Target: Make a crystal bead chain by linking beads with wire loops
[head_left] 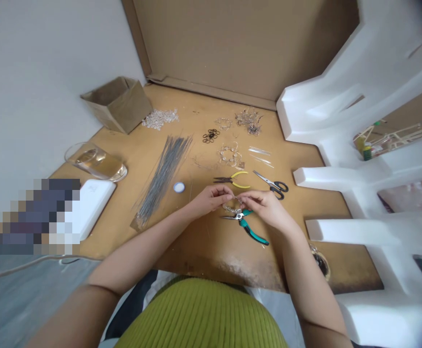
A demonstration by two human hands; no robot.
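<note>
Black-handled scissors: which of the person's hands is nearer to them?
Right. The right hand is close beside the scissors, just below them in the view; the left hand is farther away, below and to their left.

Two pliers [231,180] [240,217], one glass [104,164]

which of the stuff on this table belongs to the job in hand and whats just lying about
Likely part of the job:
- beaded piece, at the left hand and right hand
- green-handled pliers, yellow-handled pliers, scissors
- clear beads, wire bundle

Probably just lying about:
- glass of amber liquid
- white slab-shaped object
</note>
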